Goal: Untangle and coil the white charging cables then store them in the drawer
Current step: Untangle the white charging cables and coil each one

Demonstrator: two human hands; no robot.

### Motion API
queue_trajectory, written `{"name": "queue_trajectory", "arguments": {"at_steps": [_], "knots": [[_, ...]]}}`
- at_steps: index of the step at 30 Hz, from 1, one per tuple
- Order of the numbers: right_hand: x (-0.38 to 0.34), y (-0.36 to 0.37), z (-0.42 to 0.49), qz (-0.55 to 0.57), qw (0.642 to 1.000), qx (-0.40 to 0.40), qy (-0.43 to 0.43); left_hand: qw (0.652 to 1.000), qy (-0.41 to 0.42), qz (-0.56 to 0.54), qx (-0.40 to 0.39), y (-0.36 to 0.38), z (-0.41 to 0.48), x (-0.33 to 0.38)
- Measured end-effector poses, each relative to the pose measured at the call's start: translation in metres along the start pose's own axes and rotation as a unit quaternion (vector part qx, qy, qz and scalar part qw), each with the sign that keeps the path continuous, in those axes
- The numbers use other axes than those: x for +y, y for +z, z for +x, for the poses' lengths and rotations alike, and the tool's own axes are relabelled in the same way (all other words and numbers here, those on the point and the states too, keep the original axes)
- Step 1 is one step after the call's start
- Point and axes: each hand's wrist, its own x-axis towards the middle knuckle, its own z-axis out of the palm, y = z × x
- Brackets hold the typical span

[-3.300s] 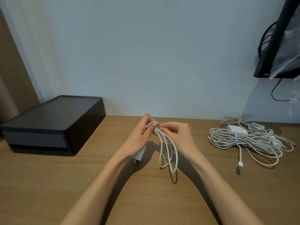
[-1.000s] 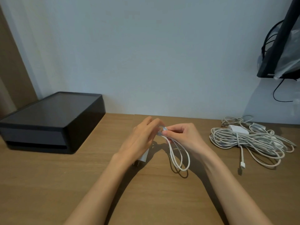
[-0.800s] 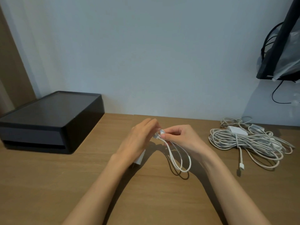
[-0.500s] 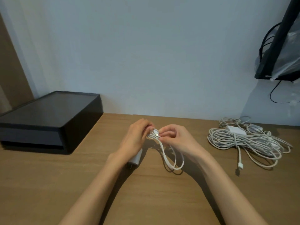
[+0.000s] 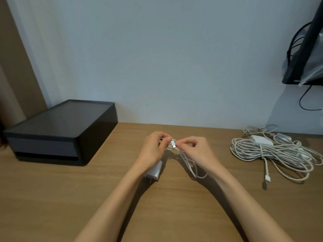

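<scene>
betw l hand (image 5: pixel 153 151) & r hand (image 5: pixel 196 151), cable coil (image 5: pixel 200 176) stretches toward viewer.

I count two hands in view, the left hand (image 5: pixel 153 151) and the right hand (image 5: pixel 197 152), and both grip one cable (image 5: pixel 194 170). That cable has one charger (image 5: pixel 154 171) under the left wrist and one plug (image 5: pixel 173 143) between the hands. On the right lies one pile (image 5: pixel 272 152) of cords; how many cords are in it I cannot tell. In the pile I make out two white pieces, a near block (image 5: pixel 261 139) and a far block (image 5: pixel 284 137), plus one loose end (image 5: pixel 267 178) on its near side. At far left there is one black drawer (image 5: pixel 57 131). There is one table (image 5: pixel 52 198), and one dark screen (image 5: pixel 304 49) at upper right.
</scene>
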Motion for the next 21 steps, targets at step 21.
{"name": "queue_trajectory", "arguments": {"at_steps": [21], "knots": [[0.005, -0.009, 0.004, -0.048, 0.998, -0.009, 0.033, 0.991, -0.055, -0.122, 0.002, -0.011, 0.001, 0.002]]}}
